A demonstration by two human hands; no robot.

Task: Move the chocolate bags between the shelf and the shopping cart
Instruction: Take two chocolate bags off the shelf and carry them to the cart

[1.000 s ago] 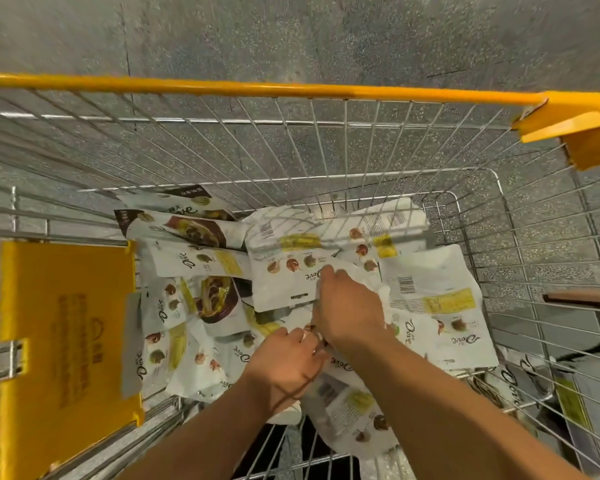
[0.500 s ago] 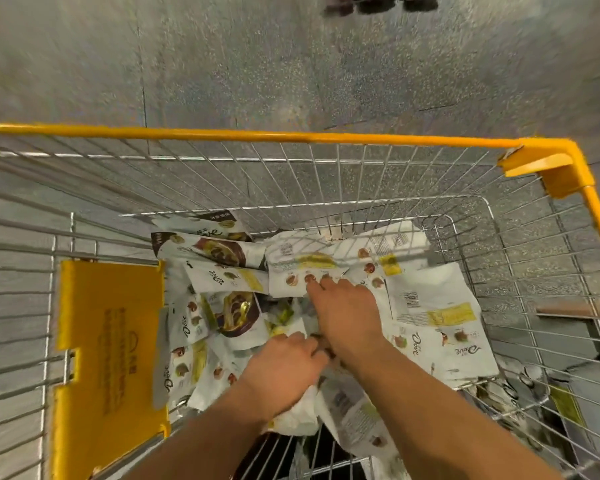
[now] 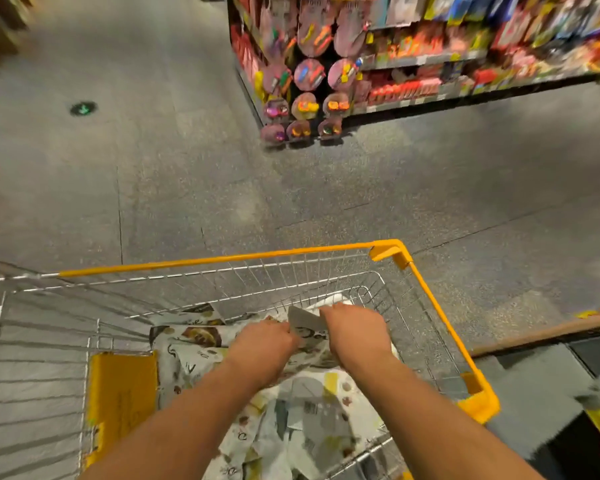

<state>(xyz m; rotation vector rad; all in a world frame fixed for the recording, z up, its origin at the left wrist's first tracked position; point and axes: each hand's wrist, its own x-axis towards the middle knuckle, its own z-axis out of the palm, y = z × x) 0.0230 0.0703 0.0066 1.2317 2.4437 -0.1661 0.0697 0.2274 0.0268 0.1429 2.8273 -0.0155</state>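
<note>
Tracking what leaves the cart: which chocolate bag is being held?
The white bag held up between left hand and right hand; the others lie loose below.

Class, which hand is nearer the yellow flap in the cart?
Left. The left hand is right of the yellow flap; the right hand is farther right, beyond the left. Both grip a chocolate bag.

floor: grey speckled slabs (image 3: 153, 185) with thin seams, kinda dim
floor mark: little round green dot (image 3: 83, 108) at 10 o'clock
shelving: blurry store rack (image 3: 413, 60) at 1 o'clock, red and yellow packs, pink round packs (image 3: 309, 74) hanging on its end
ledge: wood-edged strip (image 3: 541, 330) at 3 o'clock
</note>
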